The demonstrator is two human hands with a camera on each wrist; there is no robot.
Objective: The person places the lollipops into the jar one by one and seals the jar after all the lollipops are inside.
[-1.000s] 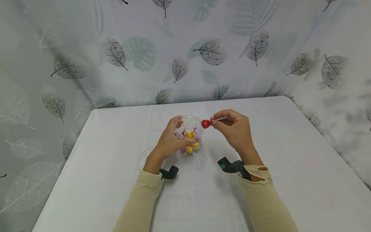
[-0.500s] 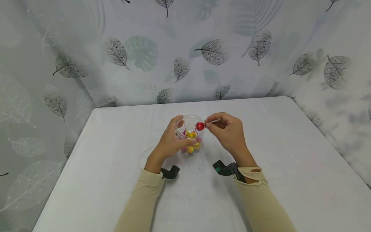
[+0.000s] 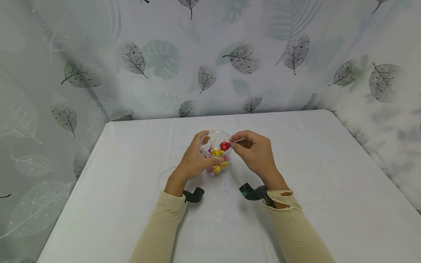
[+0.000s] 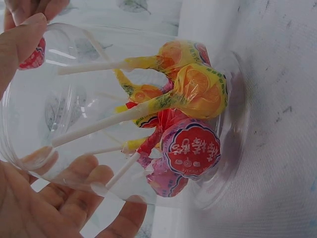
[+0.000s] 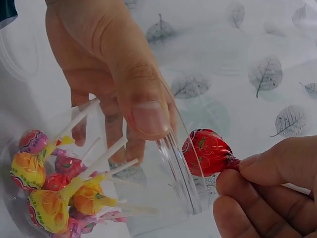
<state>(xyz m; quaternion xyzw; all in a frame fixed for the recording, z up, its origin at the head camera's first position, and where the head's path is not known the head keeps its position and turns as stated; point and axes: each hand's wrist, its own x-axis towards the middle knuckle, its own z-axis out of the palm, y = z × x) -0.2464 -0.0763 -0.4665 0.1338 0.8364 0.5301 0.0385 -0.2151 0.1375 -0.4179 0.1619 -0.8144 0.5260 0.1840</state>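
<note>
My left hand (image 3: 193,158) grips a clear plastic jar (image 4: 84,114) near its rim, fingers round one side and thumb on the other. Inside lie several wrapped lollipops, among them a yellow lollipop (image 4: 200,89) and a pink lollipop (image 4: 192,148), heads at the bottom and white sticks toward the mouth. My right hand (image 3: 255,150) pinches a red lollipop (image 5: 209,151) between thumb and fingers, just behind its wrapped head. The red head is at the jar's open mouth, overlapping the rim in the right wrist view.
A clear round lid (image 3: 163,177) lies on the white table (image 3: 131,204) left of the jar, partly hidden by the left wrist. Behind the table hangs a leaf-print curtain (image 3: 158,91). Each wrist wears a black camera mount (image 3: 194,195).
The right hand has moved left with the red lollipop, from beside the jar to over its mouth. The left hand keeps hold of the jar in nearly the same spot.
</note>
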